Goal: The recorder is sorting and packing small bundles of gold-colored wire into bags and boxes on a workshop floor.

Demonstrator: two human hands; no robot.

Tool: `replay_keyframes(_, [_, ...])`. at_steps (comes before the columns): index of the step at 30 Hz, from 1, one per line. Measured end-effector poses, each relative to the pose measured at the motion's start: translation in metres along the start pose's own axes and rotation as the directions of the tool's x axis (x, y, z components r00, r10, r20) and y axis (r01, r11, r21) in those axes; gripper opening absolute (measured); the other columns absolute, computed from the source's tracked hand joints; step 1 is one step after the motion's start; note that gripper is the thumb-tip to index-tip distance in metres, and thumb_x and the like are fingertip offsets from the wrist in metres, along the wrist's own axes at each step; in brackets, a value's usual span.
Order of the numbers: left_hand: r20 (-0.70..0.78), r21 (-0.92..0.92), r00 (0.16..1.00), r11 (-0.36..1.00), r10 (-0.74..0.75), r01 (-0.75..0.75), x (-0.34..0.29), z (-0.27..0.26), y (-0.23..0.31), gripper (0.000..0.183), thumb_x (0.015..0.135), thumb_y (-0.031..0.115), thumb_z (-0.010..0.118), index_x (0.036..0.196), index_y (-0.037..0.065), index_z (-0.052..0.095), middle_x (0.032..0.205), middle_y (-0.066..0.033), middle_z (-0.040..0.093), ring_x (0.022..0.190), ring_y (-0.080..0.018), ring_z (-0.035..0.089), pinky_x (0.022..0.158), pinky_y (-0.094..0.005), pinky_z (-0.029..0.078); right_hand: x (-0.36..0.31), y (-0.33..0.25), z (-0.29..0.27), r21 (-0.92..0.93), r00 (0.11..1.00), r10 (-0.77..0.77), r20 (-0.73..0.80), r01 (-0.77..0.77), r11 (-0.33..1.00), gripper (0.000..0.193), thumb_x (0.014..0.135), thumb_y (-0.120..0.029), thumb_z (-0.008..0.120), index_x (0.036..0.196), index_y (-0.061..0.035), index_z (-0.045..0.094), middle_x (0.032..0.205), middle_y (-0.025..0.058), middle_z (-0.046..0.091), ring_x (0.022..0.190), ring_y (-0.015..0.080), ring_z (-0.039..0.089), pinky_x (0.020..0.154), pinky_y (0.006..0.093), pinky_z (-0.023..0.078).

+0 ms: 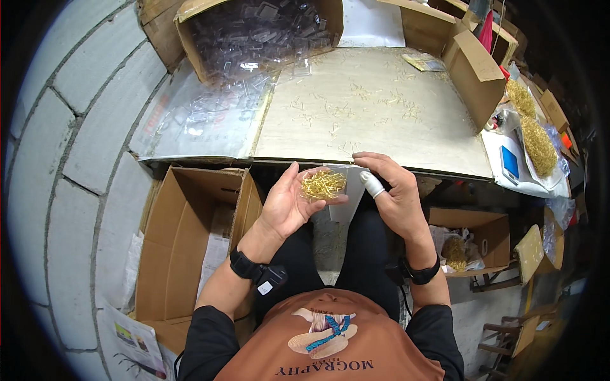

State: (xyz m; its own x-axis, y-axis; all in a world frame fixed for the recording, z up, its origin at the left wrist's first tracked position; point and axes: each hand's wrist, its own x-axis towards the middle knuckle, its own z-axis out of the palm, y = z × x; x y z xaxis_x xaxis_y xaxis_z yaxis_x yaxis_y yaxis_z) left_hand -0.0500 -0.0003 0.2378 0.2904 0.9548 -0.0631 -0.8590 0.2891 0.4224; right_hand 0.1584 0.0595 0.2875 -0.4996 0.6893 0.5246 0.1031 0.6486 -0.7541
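Note:
My left hand (286, 200) is closed around a small clear plastic box (345, 182), palm up, just in front of the table edge. A heap of thin gold-coloured metal pieces (323, 185) fills it. To the right, my right hand (397, 193) reaches to the table's front edge, index finger and thumb apart. A white wrapping (372, 185) covers its thumb. Close to that index fingertip, a few gold pieces (350, 152) lie at the edge. Whether the finger touches them I cannot tell. A pale grey panel (345, 206) hangs below the hands.
Gold pieces lie scattered over the pale tabletop (305, 136). At the back left, a carton (190, 44) holds many clear plastic boxes (267, 38). Open cartons stand below left (168, 247) and right (499, 235). A blue-faced device (509, 163) and gold piles (539, 149) lie at right.

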Motion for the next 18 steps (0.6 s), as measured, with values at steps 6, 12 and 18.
replay_keyframes(6, [-0.012,-0.021,1.0,1.0,-0.018,0.018,-0.003,-0.003,0.0,0.061,0.099,0.043,0.021,0.132,-0.006,0.036,0.124,-0.0369,0.043,0.105,-0.0466,0.055,0.067,-0.0286,0.061,-0.003,0.0,0.004,0.011,1.0,0.007,0.012,-0.008,1.0,0.037,0.071,0.01,0.05,0.106,0.0025,0.061,0.111,0.0174,0.061,0.104,0.029,0.06,0.09,0.0332,0.046])
replay_keyframes(12, [-0.085,0.187,0.995,0.981,0.061,-0.045,-0.004,0.0,-0.008,0.056,0.099,0.042,0.024,0.124,-0.004,0.043,0.116,-0.0249,0.055,0.099,-0.0391,0.061,0.064,-0.0317,0.061,-0.001,-0.001,0.002,0.04,0.998,0.043,0.052,-0.046,0.998,0.025,0.073,0.007,0.053,0.096,0.003,0.062,0.113,0.017,0.061,0.104,0.0298,0.06,0.089,0.0336,0.047])
replay_keyframes(18, [-0.183,0.436,0.954,0.889,0.238,-0.138,-0.006,0.005,-0.026,0.039,0.099,0.033,0.037,0.116,0.0,0.049,0.103,-0.0114,0.061,0.087,-0.0187,0.066,0.062,-0.0332,0.061,-0.01,0.011,0.023,0.025,0.978,0.19,0.081,-0.192,0.981,0.011,0.078,0.001,0.058,0.089,0.0026,0.061,0.117,0.0179,0.059,0.111,0.0273,0.056,0.095,0.035,0.04])
